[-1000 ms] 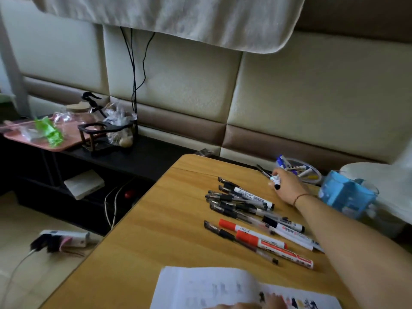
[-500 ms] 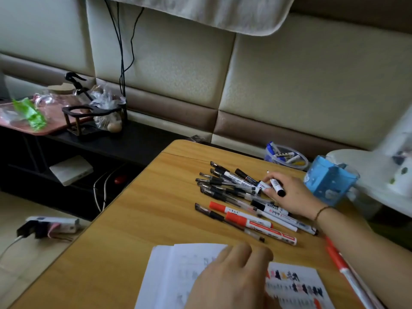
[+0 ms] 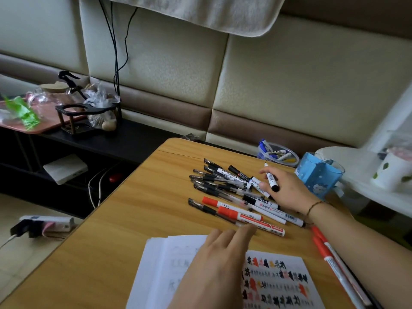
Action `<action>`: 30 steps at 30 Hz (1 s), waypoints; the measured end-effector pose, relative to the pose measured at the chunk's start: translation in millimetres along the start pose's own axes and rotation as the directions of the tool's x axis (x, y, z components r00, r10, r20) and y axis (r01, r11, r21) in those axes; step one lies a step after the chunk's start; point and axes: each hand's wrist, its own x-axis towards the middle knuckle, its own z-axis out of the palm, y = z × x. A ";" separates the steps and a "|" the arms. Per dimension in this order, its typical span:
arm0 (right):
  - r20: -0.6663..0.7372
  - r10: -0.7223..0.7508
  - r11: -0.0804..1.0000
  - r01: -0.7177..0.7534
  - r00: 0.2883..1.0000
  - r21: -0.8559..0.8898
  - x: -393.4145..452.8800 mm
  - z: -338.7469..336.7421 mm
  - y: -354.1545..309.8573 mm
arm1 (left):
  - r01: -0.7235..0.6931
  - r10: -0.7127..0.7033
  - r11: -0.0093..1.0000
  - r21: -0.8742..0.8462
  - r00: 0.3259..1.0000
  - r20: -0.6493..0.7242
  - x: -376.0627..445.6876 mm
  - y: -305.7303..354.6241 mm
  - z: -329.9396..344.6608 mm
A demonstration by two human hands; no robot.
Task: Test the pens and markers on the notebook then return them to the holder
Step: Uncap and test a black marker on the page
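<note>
I'm mid-run on the testing step, with a fresh marker picked for its trial on the page. My right hand (image 3: 287, 190) sits at 2 o'clock on the table (image 3: 138, 215), fingers curled around a white marker with a black cap (image 3: 270, 178), its far end pointing up toward 11 o'clock. Just beside that hand, at its 9 o'clock, lies the pile of pens and markers (image 3: 231, 192) awaiting their turn. My left hand (image 3: 214, 270) lies flat on the notebook (image 3: 278, 279) at 6 o'clock, fingers straight and close together, pinning the pages, fingertips reaching toward the red markers (image 3: 245, 216). The right page already carries rows of test scribbles. The round clear holder (image 3: 278, 153) waits at 1 o'clock with a few markers inside, next to a blue box (image 3: 318, 175). My judgement: next I uncap, so the left hand probably has to lift off the page to pull the cap.
</note>
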 end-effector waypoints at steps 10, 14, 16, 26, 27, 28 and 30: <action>0.082 0.058 0.562 -0.101 0.995 0.821 -222.3 -54.7 -103.2 | -0.076 0.072 0.990 0.116 0.997 0.035 -21.1 10.0 -12.5; 0.152 0.141 0.564 -0.205 0.978 0.800 -246.7 -35.0 -105.2 | -0.057 0.053 0.998 0.028 0.992 0.112 -30.0 13.1 -11.3; 0.046 0.185 0.569 -0.145 0.982 0.810 -248.6 -23.7 -98.6 | -0.065 0.060 0.997 0.031 0.990 0.129 -33.4 13.1 -10.3; -0.148 0.206 0.632 -0.016 0.967 0.775 -254.9 3.6 -81.0 | -0.079 0.073 0.993 0.086 0.995 0.075 -34.7 16.0 1.7; -0.144 0.191 0.637 -0.011 0.971 0.771 -254.7 3.5 -81.9 | -0.078 0.073 0.993 0.092 0.995 0.064 -34.3 16.3 3.2; -0.136 0.180 0.643 -0.013 0.974 0.765 -254.7 2.5 -82.8 | -0.075 0.070 0.992 0.102 0.996 0.055 -34.3 16.4 4.3; -0.112 0.180 0.653 -0.034 0.977 0.756 -254.7 0.8 -83.9 | -0.077 0.073 0.990 0.117 0.997 0.039 -35.2 15.7 6.0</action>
